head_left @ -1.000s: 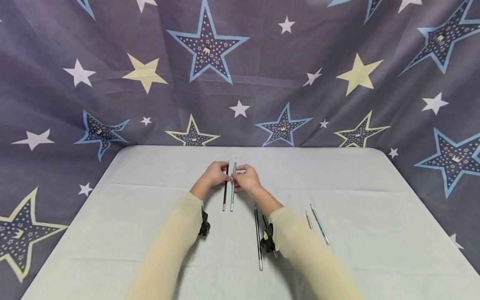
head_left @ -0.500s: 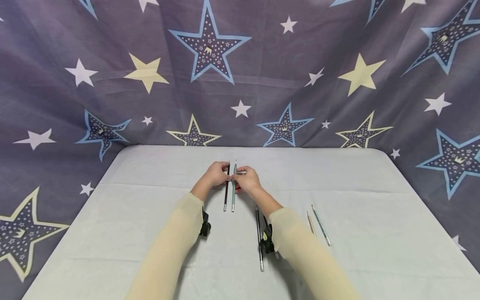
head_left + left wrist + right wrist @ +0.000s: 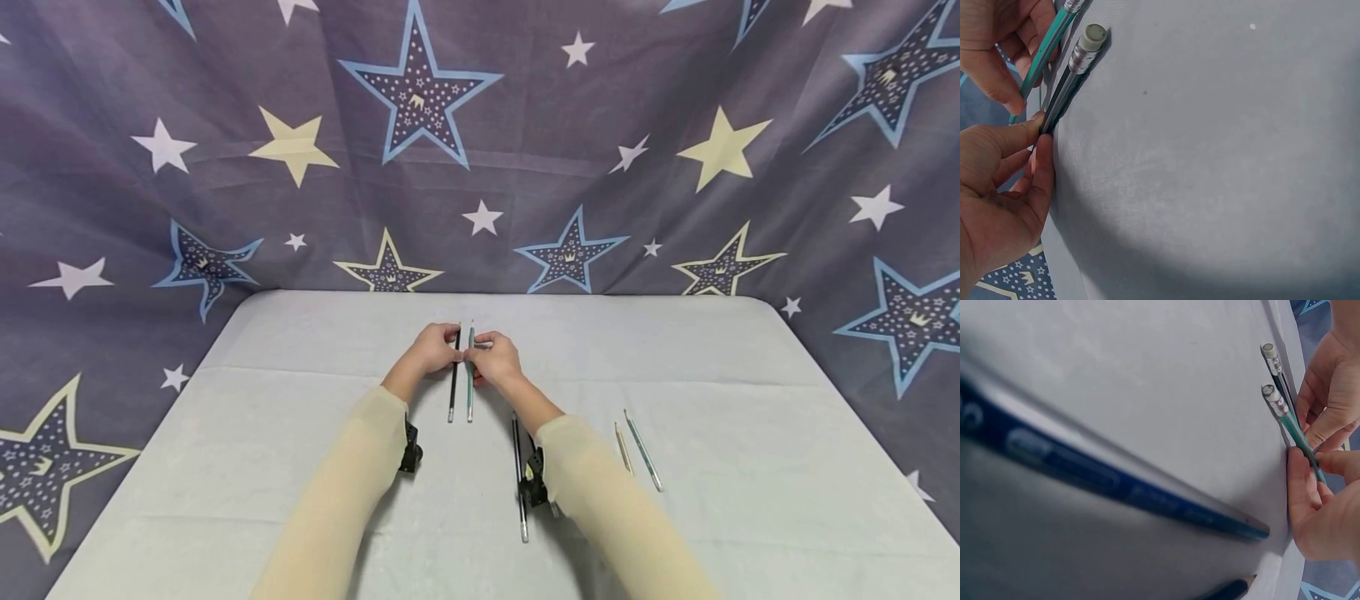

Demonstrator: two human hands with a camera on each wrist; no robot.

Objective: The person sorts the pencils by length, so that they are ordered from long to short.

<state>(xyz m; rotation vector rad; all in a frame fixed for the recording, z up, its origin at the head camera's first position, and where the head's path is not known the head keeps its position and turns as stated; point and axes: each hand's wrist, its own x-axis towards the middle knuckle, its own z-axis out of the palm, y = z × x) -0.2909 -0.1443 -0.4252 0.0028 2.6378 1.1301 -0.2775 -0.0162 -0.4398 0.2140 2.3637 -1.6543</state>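
Observation:
Two pencils lie side by side near the far middle of the table, eraser ends toward me. My left hand pinches the black pencil between thumb and fingers. Just to its right, my right hand pinches the green pencil. The two thumbs nearly meet between the pencils. In the left wrist view the black pencil's eraser end shows close to the cloth. The green pencil slants through the right hand's fingers in the right wrist view, with a small gap between the two eraser ends.
A long dark pencil lies below my right hand. Another pencil beside it is mostly hidden by the right wrist camera. Farther right lie a short gold pencil and a teal pencil. A star-patterned curtain stands behind the table.
The green pencil's eraser end has swung slightly right, so the pencil points more straight away from me. The black pencil and both hands have stayed nearly still.

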